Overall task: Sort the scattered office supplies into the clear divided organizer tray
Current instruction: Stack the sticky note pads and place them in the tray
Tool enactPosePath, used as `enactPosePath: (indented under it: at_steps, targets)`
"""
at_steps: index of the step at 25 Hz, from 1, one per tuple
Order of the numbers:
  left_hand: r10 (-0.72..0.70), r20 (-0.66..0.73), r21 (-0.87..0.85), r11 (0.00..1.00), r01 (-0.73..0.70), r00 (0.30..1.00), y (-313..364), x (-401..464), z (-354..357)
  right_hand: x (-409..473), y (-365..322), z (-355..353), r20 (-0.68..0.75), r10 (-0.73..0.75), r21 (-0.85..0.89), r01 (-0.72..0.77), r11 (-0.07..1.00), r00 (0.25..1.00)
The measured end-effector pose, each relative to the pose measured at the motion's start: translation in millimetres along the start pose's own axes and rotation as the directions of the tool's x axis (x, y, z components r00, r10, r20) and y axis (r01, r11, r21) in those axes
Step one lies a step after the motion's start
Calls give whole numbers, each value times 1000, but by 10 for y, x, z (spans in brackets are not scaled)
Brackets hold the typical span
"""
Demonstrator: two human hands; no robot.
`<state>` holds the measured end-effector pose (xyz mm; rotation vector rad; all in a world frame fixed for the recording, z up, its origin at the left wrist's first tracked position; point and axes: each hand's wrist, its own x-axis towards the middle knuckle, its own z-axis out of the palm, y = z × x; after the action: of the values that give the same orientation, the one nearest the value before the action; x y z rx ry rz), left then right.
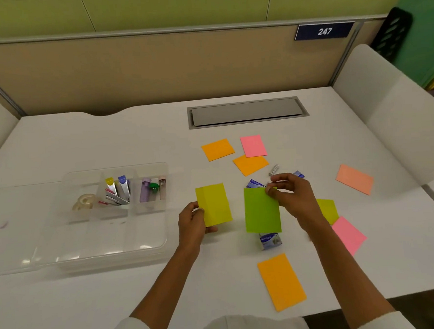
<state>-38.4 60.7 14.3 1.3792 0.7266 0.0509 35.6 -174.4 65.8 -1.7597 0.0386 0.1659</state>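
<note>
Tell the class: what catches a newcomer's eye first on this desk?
Two sticky notes held up at the centre: a yellow note in the left hand and a green note in the right hand. More bright notes lie scattered to the right, and the clear tray sits left.

Office cubicle — numbered partition (324, 31)

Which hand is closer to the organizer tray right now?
Left. The left hand, holding a yellow-green note, sits just off the right edge of the organizer tray. The right hand, pinching a green note, is farther right, among the scattered supplies.
</note>
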Motion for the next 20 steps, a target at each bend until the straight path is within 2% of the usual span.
enactPosePath:
  at_steps: [2, 4, 10, 16, 20]
  targets:
    - [-31, 47, -7, 999, 32, 998, 29, -17, 67, 47, -55, 147, 90, 61, 135, -73, 988, 994]
    - [-70, 104, 0, 998, 70, 992, 51, -33, 130, 82, -22, 351, 136, 85, 149, -105, 983, 987]
    - [-94, 198, 40, 995, 88, 976, 41, -75, 131, 97, 191, 551, 79, 178, 286, -193, 938, 981]
    - [-127, 295, 22, 992, 126, 947, -41, -140, 154, 10, 297, 629, -60, 150, 306, -125, 944, 987]
    - [-140, 327, -17, 988, 154, 934, -57, -173, 186, -22, 323, 657, -138, 39, 178, -14, 984, 990]
